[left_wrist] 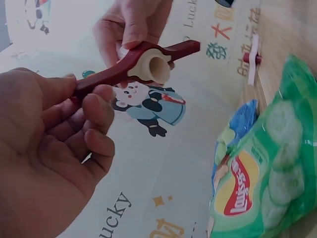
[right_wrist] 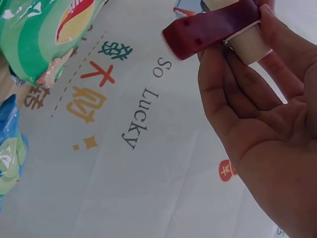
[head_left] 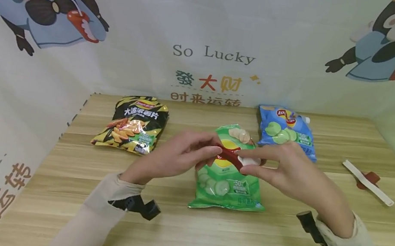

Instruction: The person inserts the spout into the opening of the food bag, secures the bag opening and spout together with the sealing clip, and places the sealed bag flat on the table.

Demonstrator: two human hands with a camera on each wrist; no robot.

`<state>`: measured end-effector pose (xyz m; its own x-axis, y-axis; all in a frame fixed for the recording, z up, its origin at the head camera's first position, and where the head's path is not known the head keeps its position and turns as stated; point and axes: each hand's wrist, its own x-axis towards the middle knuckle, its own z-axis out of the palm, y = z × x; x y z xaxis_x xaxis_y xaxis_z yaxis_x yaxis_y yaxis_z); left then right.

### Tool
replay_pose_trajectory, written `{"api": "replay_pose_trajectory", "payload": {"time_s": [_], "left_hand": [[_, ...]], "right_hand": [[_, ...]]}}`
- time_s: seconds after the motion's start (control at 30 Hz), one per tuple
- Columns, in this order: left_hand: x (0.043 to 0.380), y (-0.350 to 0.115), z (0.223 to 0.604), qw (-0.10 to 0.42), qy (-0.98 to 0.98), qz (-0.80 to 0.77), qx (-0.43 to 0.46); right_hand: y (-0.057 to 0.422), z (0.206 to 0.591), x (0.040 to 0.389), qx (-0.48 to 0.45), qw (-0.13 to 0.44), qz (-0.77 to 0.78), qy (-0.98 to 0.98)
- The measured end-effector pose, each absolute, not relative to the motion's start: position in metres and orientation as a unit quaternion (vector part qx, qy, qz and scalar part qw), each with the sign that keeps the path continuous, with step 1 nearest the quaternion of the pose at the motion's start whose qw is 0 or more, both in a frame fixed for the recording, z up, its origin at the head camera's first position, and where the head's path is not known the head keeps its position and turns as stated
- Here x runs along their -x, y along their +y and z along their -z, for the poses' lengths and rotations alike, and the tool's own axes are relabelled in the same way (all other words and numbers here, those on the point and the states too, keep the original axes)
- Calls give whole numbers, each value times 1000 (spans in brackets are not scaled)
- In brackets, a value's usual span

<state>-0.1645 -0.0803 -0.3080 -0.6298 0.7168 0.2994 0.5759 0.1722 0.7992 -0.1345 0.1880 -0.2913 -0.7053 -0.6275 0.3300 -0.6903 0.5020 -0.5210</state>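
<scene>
Over the green chip bag [head_left: 224, 195], my L hand [head_left: 188, 153], part-curled, pinches a dk red bar [head_left: 229, 156] at 1 end; R hand [head_left: 293, 170] pinches it nr its white tube [left_wrist: 158, 69].

Head cam: up high, facing forward and down, widest of the three; takes in left hand [head_left: 177, 152], right hand [head_left: 291, 169], wooden table [head_left: 181, 242] and printed backdrop [head_left: 140, 22]. Left wrist cam: close in, rolled sideways, facing past its hand toward backdrop. Right wrist cam: also close, rolled the opposite way; frame's soft, so can't call exact tilt. Wrist views share the dark red piece [left_wrist: 106, 74] and green bag [left_wrist: 257, 183].
</scene>
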Motion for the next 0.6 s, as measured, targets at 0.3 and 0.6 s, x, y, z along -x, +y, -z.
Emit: {"api": "replay_pose_trajectory", "payload": {"time_s": [0.3, 0.6], "left_hand": [[166, -78, 310, 70, 761, -503, -403], [168, -78, 314, 71, 732, -568, -369]], "right_hand": [[188, 291, 135, -351, 64, -302, -884], [185, 292, 134, -383, 90, -286, -874]]}}
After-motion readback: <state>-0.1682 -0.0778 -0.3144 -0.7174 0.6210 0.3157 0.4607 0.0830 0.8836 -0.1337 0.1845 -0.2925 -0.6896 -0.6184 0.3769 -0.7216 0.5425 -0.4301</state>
